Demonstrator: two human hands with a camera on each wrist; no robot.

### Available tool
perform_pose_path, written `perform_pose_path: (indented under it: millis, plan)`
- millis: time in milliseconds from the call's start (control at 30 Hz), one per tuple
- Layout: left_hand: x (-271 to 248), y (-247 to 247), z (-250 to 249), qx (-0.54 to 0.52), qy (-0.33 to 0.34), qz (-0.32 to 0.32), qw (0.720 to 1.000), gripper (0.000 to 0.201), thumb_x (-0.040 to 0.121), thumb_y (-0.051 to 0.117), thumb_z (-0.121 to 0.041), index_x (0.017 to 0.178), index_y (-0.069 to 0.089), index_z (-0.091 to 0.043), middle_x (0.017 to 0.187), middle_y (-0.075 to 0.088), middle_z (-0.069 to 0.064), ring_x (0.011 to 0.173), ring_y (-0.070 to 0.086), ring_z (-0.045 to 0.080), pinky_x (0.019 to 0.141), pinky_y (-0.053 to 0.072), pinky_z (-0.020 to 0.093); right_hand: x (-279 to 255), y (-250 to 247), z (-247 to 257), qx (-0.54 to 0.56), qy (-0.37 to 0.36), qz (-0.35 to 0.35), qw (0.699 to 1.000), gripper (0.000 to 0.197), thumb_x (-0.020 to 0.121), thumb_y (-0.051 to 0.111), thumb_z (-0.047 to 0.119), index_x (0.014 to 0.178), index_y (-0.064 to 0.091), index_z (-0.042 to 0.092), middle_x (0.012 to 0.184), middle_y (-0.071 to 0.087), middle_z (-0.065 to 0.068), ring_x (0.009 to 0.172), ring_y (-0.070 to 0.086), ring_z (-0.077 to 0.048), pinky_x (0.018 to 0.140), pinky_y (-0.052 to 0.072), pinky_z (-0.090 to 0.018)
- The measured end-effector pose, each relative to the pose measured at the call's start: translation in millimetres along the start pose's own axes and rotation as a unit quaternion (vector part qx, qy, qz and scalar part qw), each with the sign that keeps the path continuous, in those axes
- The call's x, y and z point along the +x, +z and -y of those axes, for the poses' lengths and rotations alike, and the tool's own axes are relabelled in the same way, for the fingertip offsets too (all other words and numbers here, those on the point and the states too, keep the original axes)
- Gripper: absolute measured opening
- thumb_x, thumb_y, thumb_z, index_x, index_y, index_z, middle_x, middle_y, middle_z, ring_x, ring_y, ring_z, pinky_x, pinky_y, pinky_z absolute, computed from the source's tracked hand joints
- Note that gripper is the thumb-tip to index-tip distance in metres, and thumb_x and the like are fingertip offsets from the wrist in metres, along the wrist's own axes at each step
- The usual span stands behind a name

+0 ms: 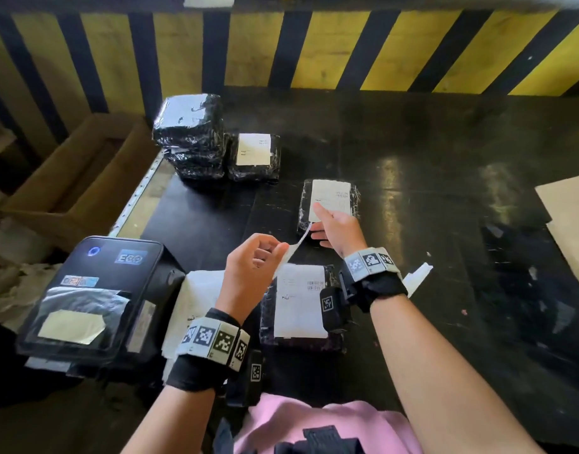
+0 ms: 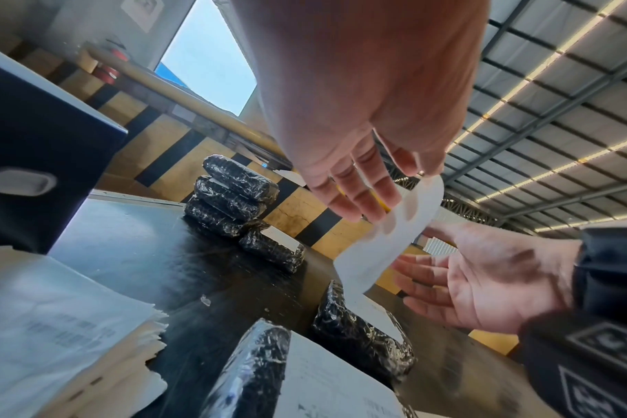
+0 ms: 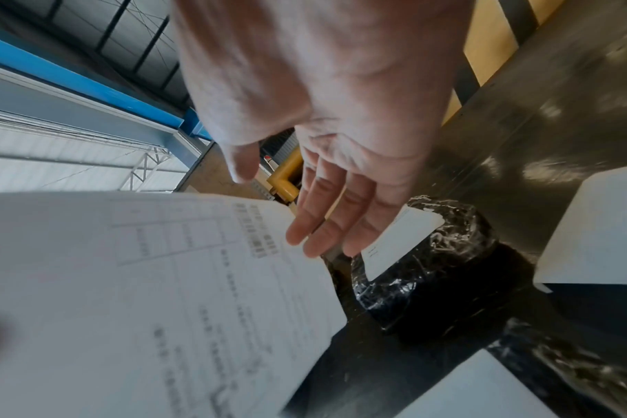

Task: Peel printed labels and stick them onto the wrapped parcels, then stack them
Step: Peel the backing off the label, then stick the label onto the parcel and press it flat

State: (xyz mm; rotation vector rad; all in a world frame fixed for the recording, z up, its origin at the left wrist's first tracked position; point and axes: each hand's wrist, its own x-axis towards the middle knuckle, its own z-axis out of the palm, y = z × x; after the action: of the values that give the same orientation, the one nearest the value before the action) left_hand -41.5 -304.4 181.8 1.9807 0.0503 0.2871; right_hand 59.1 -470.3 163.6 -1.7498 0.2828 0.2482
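Note:
A black wrapped parcel (image 1: 357,196) (image 2: 358,331) lies mid-table with a white printed label (image 1: 334,196) (image 3: 143,297) on top. My right hand (image 1: 327,224) (image 3: 326,226) has straight fingers, and its index fingertip presses the label's near left corner. My left hand (image 1: 275,253) (image 2: 376,198) hovers nearer me and pinches a thin white backing strip (image 1: 298,242) (image 2: 383,240) that runs up to that corner. A second labelled parcel (image 1: 301,306) (image 2: 255,367) lies under my wrists.
A stack of wrapped parcels (image 1: 190,136) (image 2: 229,195) and one labelled parcel (image 1: 253,155) (image 3: 430,249) sit at the back left. A label printer (image 1: 91,296) and loose label sheets (image 1: 196,299) are on my near left. Cardboard sheets (image 1: 570,217) lie right, and a yellow-black barrier (image 1: 314,50) is behind.

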Motion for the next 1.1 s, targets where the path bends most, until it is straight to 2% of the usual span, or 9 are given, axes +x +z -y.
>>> perform_pose_path:
  millis: [200, 300, 367, 467, 600, 700, 933, 1033, 1100]
  plan:
    - [-10, -2, 10, 0.019, 0.016, 0.030, 0.999, 0.016, 0.082, 0.074, -0.031, 0.090, 0.066, -0.020, 0.087, 0.068, -0.008, 0.082, 0.063, 0.008, 0.073, 0.053, 0.019, 2, 5, 5, -0.023, -0.006, -0.029, 0.999, 0.023, 0.088, 0.065, 0.039, 0.082, 0.066, 0.017, 0.079, 0.071, 0.002, 0.073, 0.069, -0.009, 0.078, 0.060, -0.032]
    - [-13, -3, 19, 0.087, 0.058, 0.014, 0.994, 0.029, 0.076, 0.079, -0.034, 0.098, 0.065, -0.021, 0.104, 0.063, -0.010, 0.104, 0.053, 0.011, 0.087, 0.038, 0.007, 3, 5, 8, -0.026, -0.005, -0.046, 0.999, 0.012, 0.085, 0.065, 0.030, 0.078, 0.066, 0.020, 0.084, 0.073, -0.002, 0.085, 0.071, -0.020, 0.085, 0.058, -0.043]
    - [-15, -3, 24, 0.118, 0.066, 0.004, 0.991, 0.042, 0.072, 0.081, -0.037, 0.107, 0.063, -0.020, 0.115, 0.058, -0.010, 0.114, 0.043, 0.012, 0.096, 0.033, 0.012, 1, 4, 11, -0.033, -0.019, -0.062, 0.997, 0.015, 0.087, 0.061, 0.026, 0.074, 0.065, 0.021, 0.084, 0.072, -0.005, 0.089, 0.070, -0.026, 0.086, 0.057, -0.045]
    - [-20, -5, 29, 0.128, 0.028, 0.002, 0.991, 0.061, 0.072, 0.079, -0.044, 0.123, 0.054, -0.022, 0.128, 0.049, -0.008, 0.120, 0.034, 0.011, 0.103, 0.037, 0.032, -2, 2, 16, -0.046, -0.045, -0.087, 0.994, 0.017, 0.090, 0.059, 0.025, 0.075, 0.065, 0.021, 0.085, 0.072, -0.007, 0.087, 0.070, -0.026, 0.085, 0.057, -0.044]
    - [-23, -13, 33, 0.102, -0.047, 0.025, 0.993, 0.082, 0.072, 0.080, -0.043, 0.140, 0.038, -0.025, 0.140, 0.039, -0.005, 0.127, 0.031, 0.011, 0.107, 0.035, 0.035, -5, -3, 22, -0.041, -0.085, -0.122, 0.988, 0.016, 0.091, 0.058, 0.022, 0.093, 0.070, 0.012, 0.087, 0.070, -0.006, 0.085, 0.070, -0.024, 0.081, 0.059, -0.041]
    - [-23, -17, 37, 0.063, -0.093, 0.041, 0.993, 0.081, 0.080, 0.074, -0.041, 0.146, 0.031, -0.025, 0.143, 0.041, -0.001, 0.131, 0.037, 0.015, 0.110, 0.036, 0.037, -14, -9, 27, -0.021, -0.092, -0.114, 0.989, 0.018, 0.094, 0.058, 0.021, 0.100, 0.069, 0.008, 0.081, 0.068, 0.000, 0.075, 0.067, -0.016, 0.075, 0.060, -0.031]
    - [-16, -16, 40, 0.039, -0.147, 0.131, 0.980, 0.056, 0.096, 0.055, -0.034, 0.147, 0.034, -0.022, 0.139, 0.050, -0.002, 0.129, 0.046, 0.017, 0.104, 0.041, 0.032, -44, -11, 23, -0.003, -0.105, -0.067, 0.992, 0.019, 0.093, 0.061, 0.024, 0.103, 0.067, 0.009, 0.092, 0.072, -0.002, 0.085, 0.069, -0.013, 0.076, 0.060, -0.028]
    - [-18, -15, 38, 0.033, -0.115, 0.136, 0.983, 0.036, 0.098, 0.053, -0.026, 0.132, 0.051, -0.016, 0.115, 0.066, -0.001, 0.103, 0.062, 0.010, 0.075, 0.049, 0.010, -51, -12, 18, -0.008, -0.111, -0.075, 0.991, 0.018, 0.093, 0.062, 0.024, 0.102, 0.068, 0.010, 0.094, 0.073, -0.003, 0.087, 0.071, -0.017, 0.077, 0.060, -0.032]
    - [-21, -14, 38, 0.011, -0.107, 0.133, 0.985, 0.028, 0.098, 0.053, -0.023, 0.124, 0.057, -0.012, 0.101, 0.069, -0.002, 0.086, 0.066, 0.008, 0.065, 0.049, 0.009, -53, -16, 14, -0.018, -0.111, -0.085, 0.990, 0.019, 0.093, 0.062, 0.024, 0.104, 0.067, 0.009, 0.097, 0.072, -0.003, 0.090, 0.070, -0.017, 0.076, 0.060, -0.033]
